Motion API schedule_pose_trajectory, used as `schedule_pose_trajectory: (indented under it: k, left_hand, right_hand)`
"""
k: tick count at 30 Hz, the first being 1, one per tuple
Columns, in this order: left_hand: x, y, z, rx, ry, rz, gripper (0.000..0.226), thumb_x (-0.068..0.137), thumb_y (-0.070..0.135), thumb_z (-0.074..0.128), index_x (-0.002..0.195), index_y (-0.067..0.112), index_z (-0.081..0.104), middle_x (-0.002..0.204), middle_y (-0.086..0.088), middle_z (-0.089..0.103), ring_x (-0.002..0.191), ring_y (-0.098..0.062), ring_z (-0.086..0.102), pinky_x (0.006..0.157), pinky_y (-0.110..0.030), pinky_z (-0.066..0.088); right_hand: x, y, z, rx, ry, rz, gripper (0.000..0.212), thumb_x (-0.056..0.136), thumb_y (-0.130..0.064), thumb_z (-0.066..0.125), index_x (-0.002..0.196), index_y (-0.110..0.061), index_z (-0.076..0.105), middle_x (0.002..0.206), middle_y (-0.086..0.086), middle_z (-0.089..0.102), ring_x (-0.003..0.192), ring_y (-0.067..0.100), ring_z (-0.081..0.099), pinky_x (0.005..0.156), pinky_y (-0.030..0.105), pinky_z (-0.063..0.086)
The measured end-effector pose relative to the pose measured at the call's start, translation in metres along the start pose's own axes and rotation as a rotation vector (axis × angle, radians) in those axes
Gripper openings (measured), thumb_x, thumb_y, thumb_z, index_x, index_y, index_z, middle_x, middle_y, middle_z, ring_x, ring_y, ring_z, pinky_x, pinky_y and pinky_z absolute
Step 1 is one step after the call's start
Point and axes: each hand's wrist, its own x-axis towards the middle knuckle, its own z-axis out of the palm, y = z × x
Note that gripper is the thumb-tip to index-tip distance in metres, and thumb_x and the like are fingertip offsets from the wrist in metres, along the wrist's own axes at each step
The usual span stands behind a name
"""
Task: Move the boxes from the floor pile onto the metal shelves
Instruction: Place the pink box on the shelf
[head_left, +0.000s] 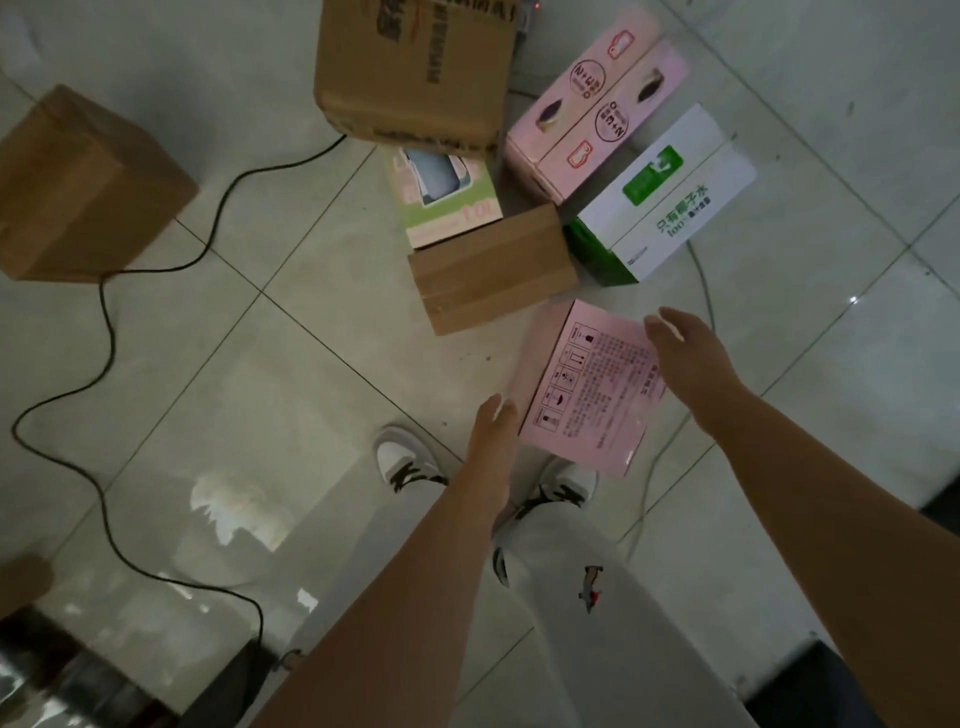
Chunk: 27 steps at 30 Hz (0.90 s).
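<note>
A pink box (592, 395) with printed text on its upper face is tilted just in front of my feet and covers part of my right shoe. My left hand (493, 431) lies flat against its left side. My right hand (685, 358) rests over its right edge, fingers extended. The box appears to be clamped between both palms. Beyond it lies the floor pile: a flat brown carton (493, 265), a white and green box (665, 197), two long pink boxes (597, 104), a small green and pink box (447, 197) and a large brown carton (415, 67). No metal shelves are in view.
Another brown carton (83, 187) stands apart at the far left. A black cable (104, 338) snakes over the tiled floor on the left, and a thin white cable (701, 270) runs along the right of the pile. My shoes (400, 462) stand below the pink box.
</note>
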Motion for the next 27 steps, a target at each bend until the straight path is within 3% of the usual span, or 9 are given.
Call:
schedule_pose_trajectory:
  k: [4, 6, 10, 15, 20, 22, 24, 26, 27]
  left_hand:
    - [0.024, -0.008, 0.0, -0.112, -0.072, -0.098, 0.042, 0.105, 0.041, 0.034, 0.143, 0.024, 0.039, 0.107, 0.001, 0.055, 0.11, -0.028, 0.053, 0.099, -0.045, 0.047]
    - [0.03, -0.013, 0.002, -0.17, -0.154, -0.14, 0.042, 0.104, 0.043, 0.036, 0.137, 0.018, 0.046, 0.107, -0.007, 0.061, 0.102, -0.026, 0.059, 0.083, -0.04, 0.051]
    - [0.038, -0.018, 0.007, -0.233, -0.229, -0.137, 0.034, 0.104, 0.032, 0.041, 0.128, 0.015, 0.059, 0.113, -0.012, 0.07, 0.103, -0.027, 0.066, 0.072, -0.036, 0.059]
    - [-0.002, -0.013, -0.004, -0.26, -0.269, -0.099, 0.034, 0.106, 0.033, 0.036, 0.125, 0.018, 0.06, 0.116, -0.009, 0.07, 0.111, -0.027, 0.064, 0.102, -0.047, 0.049]
    - [-0.095, 0.019, -0.03, -0.295, -0.254, -0.08, 0.034, 0.105, 0.036, 0.038, 0.114, 0.018, 0.065, 0.112, -0.011, 0.071, 0.112, -0.029, 0.062, 0.107, -0.05, 0.045]
    - [-0.145, 0.04, -0.041, -0.335, -0.225, -0.059, 0.037, 0.104, 0.039, 0.04, 0.113, 0.015, 0.066, 0.106, -0.011, 0.073, 0.106, -0.028, 0.063, 0.103, -0.048, 0.048]
    - [-0.201, 0.065, -0.06, -0.378, -0.208, -0.01, 0.039, 0.103, 0.043, 0.043, 0.111, 0.013, 0.067, 0.096, -0.008, 0.075, 0.094, -0.027, 0.067, 0.084, -0.039, 0.058]
    - [-0.259, 0.094, -0.085, -0.39, -0.222, 0.092, 0.042, 0.101, 0.046, 0.043, 0.103, 0.012, 0.068, 0.08, -0.004, 0.074, 0.078, -0.024, 0.063, 0.067, -0.03, 0.055]
    - [-0.287, 0.109, -0.098, -0.393, -0.22, 0.147, 0.044, 0.099, 0.048, 0.043, 0.103, 0.012, 0.069, 0.08, -0.005, 0.075, 0.079, -0.024, 0.063, 0.07, -0.031, 0.053]
  right_hand:
    - [0.017, 0.009, 0.017, -0.039, -0.021, -0.007, 0.052, 0.101, -0.047, 0.039, 0.148, -0.023, 0.039, 0.148, 0.008, 0.044, 0.131, 0.032, 0.047, 0.11, 0.055, 0.036]
    - [0.023, 0.01, 0.025, -0.101, -0.014, -0.025, 0.052, 0.101, -0.049, 0.036, 0.146, -0.024, 0.042, 0.146, 0.007, 0.046, 0.131, 0.032, 0.047, 0.111, 0.056, 0.033]
    - [0.021, 0.006, 0.037, -0.21, 0.021, -0.039, 0.05, 0.101, -0.049, 0.035, 0.14, -0.021, 0.051, 0.137, 0.006, 0.056, 0.122, 0.032, 0.053, 0.114, 0.052, 0.029]
    - [-0.015, -0.029, 0.024, -0.292, 0.088, -0.11, 0.043, 0.102, -0.043, 0.031, 0.112, -0.017, 0.064, 0.107, 0.006, 0.065, 0.092, 0.025, 0.057, 0.106, 0.047, 0.035]
    - [-0.09, -0.099, -0.02, -0.367, 0.104, -0.195, 0.06, 0.086, -0.055, 0.015, 0.098, -0.019, 0.062, 0.096, 0.007, 0.065, 0.081, 0.026, 0.061, 0.097, 0.049, 0.046]
    - [-0.132, -0.138, -0.044, -0.393, 0.116, -0.246, 0.054, 0.093, -0.052, 0.021, 0.099, -0.019, 0.062, 0.101, 0.009, 0.064, 0.09, 0.028, 0.063, 0.1, 0.048, 0.042]
    - [-0.178, -0.179, -0.067, -0.382, 0.129, -0.285, 0.038, 0.102, -0.039, 0.037, 0.12, -0.015, 0.061, 0.122, 0.012, 0.059, 0.113, 0.032, 0.056, 0.106, 0.043, 0.035]
    - [-0.223, -0.224, -0.091, -0.326, 0.152, -0.395, 0.035, 0.103, -0.031, 0.042, 0.127, -0.013, 0.058, 0.13, 0.012, 0.057, 0.118, 0.031, 0.053, 0.104, 0.04, 0.032]
    - [-0.245, -0.246, -0.101, -0.299, 0.161, -0.457, 0.034, 0.102, -0.03, 0.043, 0.127, -0.013, 0.059, 0.13, 0.011, 0.058, 0.118, 0.031, 0.053, 0.103, 0.04, 0.032]
